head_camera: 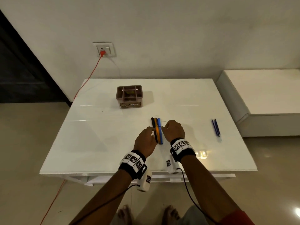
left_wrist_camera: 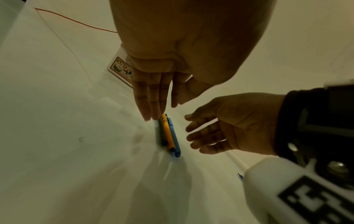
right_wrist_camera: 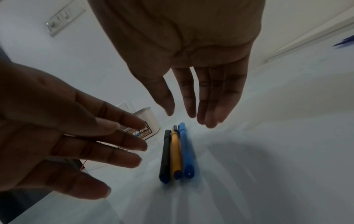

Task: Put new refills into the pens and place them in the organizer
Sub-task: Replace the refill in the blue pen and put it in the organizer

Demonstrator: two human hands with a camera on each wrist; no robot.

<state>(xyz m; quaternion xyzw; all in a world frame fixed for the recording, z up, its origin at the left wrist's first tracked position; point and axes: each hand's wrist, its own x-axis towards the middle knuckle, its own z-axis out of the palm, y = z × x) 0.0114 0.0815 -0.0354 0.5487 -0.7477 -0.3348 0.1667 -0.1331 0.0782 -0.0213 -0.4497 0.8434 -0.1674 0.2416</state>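
Three pens lie side by side on the white table (head_camera: 113, 143): black (right_wrist_camera: 166, 154), orange (right_wrist_camera: 176, 153) and blue (right_wrist_camera: 185, 150), seen together as the pens (head_camera: 156, 131) in the head view. My left hand (head_camera: 146, 139) is just left of them with straight fingers (left_wrist_camera: 151, 104) by the black pen; whether it touches I cannot tell. My right hand (head_camera: 173, 129) hovers just right of the blue pen, fingers (right_wrist_camera: 203, 97) straight, holding nothing. The brown organizer (head_camera: 129, 96) stands further back and left. Blue refills (head_camera: 215, 128) lie at the right.
An orange cable (head_camera: 90, 75) runs from a wall socket (head_camera: 103, 49) down past the table's left edge to the floor. A low white platform (head_camera: 267, 95) stands right of the table. The table's front edge is near my wrists.
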